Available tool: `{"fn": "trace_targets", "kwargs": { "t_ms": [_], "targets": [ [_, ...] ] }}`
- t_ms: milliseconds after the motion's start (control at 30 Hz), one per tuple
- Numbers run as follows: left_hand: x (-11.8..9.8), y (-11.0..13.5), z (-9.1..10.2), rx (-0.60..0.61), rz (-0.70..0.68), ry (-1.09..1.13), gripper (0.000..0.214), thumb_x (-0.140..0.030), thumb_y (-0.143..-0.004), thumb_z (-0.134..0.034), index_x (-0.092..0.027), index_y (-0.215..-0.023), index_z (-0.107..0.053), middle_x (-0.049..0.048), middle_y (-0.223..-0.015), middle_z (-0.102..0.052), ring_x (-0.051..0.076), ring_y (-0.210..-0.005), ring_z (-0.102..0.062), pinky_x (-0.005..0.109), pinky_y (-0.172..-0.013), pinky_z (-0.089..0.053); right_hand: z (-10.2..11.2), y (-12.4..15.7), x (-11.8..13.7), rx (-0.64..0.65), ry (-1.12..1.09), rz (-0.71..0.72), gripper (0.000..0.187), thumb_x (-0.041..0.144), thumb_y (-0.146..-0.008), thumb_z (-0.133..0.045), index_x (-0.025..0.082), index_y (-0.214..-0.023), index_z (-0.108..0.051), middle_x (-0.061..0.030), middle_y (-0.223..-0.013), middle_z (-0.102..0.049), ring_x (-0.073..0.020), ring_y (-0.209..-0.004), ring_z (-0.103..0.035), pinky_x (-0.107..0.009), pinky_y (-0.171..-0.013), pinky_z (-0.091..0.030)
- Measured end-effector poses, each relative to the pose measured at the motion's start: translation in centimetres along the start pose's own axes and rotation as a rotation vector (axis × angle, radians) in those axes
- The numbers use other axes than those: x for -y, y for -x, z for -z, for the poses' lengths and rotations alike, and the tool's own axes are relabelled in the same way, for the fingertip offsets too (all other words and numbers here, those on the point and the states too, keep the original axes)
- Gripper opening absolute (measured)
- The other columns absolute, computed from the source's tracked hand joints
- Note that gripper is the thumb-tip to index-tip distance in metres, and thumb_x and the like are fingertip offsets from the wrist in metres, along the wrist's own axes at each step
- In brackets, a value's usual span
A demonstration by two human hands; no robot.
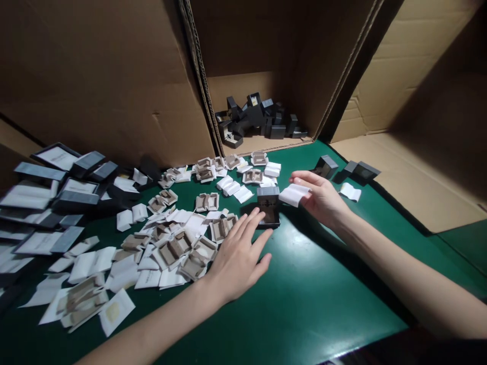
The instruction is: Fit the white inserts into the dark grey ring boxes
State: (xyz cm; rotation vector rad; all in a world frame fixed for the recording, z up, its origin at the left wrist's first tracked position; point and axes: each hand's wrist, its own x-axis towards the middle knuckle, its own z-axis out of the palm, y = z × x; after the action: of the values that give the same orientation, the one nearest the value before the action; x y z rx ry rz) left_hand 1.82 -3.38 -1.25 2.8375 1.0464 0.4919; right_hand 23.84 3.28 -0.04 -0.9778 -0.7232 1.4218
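Note:
A small black hinged box stands with its lid raised on the green table, its inside bare and dark. My left hand lies beside it, fingers spread, the fingertips at the box's near left edge. To the right of the box, my right hand pinches a folded white paper insert between thumb and fingers, a little above the table. Left of my left hand spreads a heap of white and grey-brown folded card inserts.
Stacked dark boxes with white linings fill the left side. Several black boxes lie inside a cardboard carton at the back. Right of my right hand sit a few dark boxes and a white insert, near a cardboard flap.

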Motion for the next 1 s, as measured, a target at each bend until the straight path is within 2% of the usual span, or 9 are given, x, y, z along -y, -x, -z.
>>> {"fn": "trace_targets", "kwargs": {
  "t_ms": [167, 300, 367, 500, 600, 700, 767, 900, 1000],
  "targets": [
    [0.0, -0.1, 0.0, -0.046, -0.008, 0.06, 0.034, -0.018, -0.088, -0.047, -0.011, -0.122, -0.052, 0.0159, -0.129, -0.048, 0.029, -0.132, -0.037, 0.051, -0.107, -0.038, 0.0, -0.1, 0.1, -0.022, -0.052, -0.072, 0.018, 0.016, -0.061, -0.079, 0.016, -0.077, -0.071, 0.0006, -0.073, -0.065, -0.0058, -0.064, -0.06, -0.015, -0.06, -0.051],
    [0.1, 0.0, 0.1, -0.115, -0.014, 0.146, 0.033, -0.007, -0.087, -0.045, -0.011, -0.119, -0.053, 0.0142, -0.12, -0.052, 0.026, -0.125, -0.043, 0.046, -0.104, -0.042, -0.1, 0.2, 0.0, 0.054, -0.033, -0.009, 0.017, 0.013, -0.061, -0.077, 0.018, -0.076, -0.07, 0.0008, -0.079, -0.066, -0.0077, -0.071, -0.061, -0.018, -0.066, -0.051],
    [0.1, 0.1, 0.1, -0.159, -0.035, 0.193, 0.033, -0.003, -0.086, -0.044, -0.01, -0.117, -0.054, 0.0139, -0.117, -0.053, 0.025, -0.124, -0.044, 0.043, -0.102, -0.044, -0.2, 0.5, -0.2, 0.095, 0.028, 0.127, 0.015, 0.013, -0.064, -0.075, 0.02, -0.076, -0.069, 0.001, -0.081, -0.065, -0.0092, -0.074, -0.06, -0.021, -0.069, -0.051],
    [0.2, 0.1, 0.1, -0.209, -0.124, 0.23, 0.039, 0.003, -0.083, -0.044, -0.009, -0.118, -0.055, 0.0151, -0.116, -0.053, 0.025, -0.118, -0.047, 0.042, -0.098, -0.047, -0.7, 1.9, -0.5, 0.136, 0.369, 0.602, 0.008, 0.014, -0.075, -0.065, 0.022, -0.078, -0.066, -0.0012, -0.083, -0.062, -0.0136, -0.076, -0.059, -0.028, -0.067, -0.05],
    [0.2, 0.2, 0.2, -0.228, -0.151, 0.211, 0.039, 0.004, -0.083, -0.043, -0.009, -0.117, -0.056, 0.0161, -0.112, -0.054, 0.025, -0.112, -0.049, 0.042, -0.093, -0.049, -1.3, 3.0, -0.7, 0.333, 0.759, 0.894, 0.014, 0.01, -0.08, -0.056, 0.021, -0.083, -0.065, -0.0052, -0.085, -0.063, -0.0172, -0.08, -0.06, -0.033, -0.07, -0.05],
    [0.2, 0.3, 0.2, -0.229, -0.157, 0.212, 0.034, 0.002, -0.084, -0.043, -0.008, -0.113, -0.059, 0.0165, -0.109, -0.055, 0.025, -0.11, -0.051, 0.04, -0.09, -0.05, -1.7, 3.5, -1.2, 0.497, 1.013, 1.045, 0.019, 0.008, -0.083, -0.049, 0.02, -0.088, -0.063, -0.0067, -0.084, -0.066, -0.0177, -0.078, -0.061, -0.033, -0.068, -0.049],
    [0.2, 0.3, 0.2, -0.224, -0.162, 0.218, 0.033, 0.001, -0.085, -0.043, -0.009, -0.112, -0.059, 0.0163, -0.11, -0.055, 0.024, -0.11, -0.051, 0.04, -0.09, -0.051, -1.9, 3.5, -1.6, 0.515, 1.052, 1.037, 0.02, 0.007, -0.085, -0.047, 0.019, -0.091, -0.062, -0.0066, -0.084, -0.067, -0.017, -0.077, -0.062, -0.033, -0.068, -0.049],
    [0.2, 0.2, 0.3, -0.225, -0.176, 0.231, 0.035, 0.001, -0.085, -0.042, -0.01, -0.114, -0.058, 0.0165, -0.111, -0.056, 0.024, -0.11, -0.051, 0.04, -0.089, -0.051, -1.9, 3.5, -1.8, 0.537, 1.003, 0.881, 0.017, 0.012, -0.088, -0.047, 0.021, -0.094, -0.06, -0.0062, -0.085, -0.068, -0.016, -0.078, -0.063, -0.03, -0.069, -0.052],
    [0.2, 0.1, 0.3, -0.224, -0.18, 0.246, 0.034, 0.001, -0.085, -0.042, -0.011, -0.112, -0.059, 0.0152, -0.107, -0.056, 0.023, -0.107, -0.052, 0.039, -0.087, -0.051, -1.6, 3.6, -1.8, 0.62, 0.981, 0.839, 0.019, 0.012, -0.088, -0.045, 0.021, -0.097, -0.06, -0.0065, -0.088, -0.068, -0.0159, -0.079, -0.063, -0.03, -0.069, -0.052]
  ]
}}
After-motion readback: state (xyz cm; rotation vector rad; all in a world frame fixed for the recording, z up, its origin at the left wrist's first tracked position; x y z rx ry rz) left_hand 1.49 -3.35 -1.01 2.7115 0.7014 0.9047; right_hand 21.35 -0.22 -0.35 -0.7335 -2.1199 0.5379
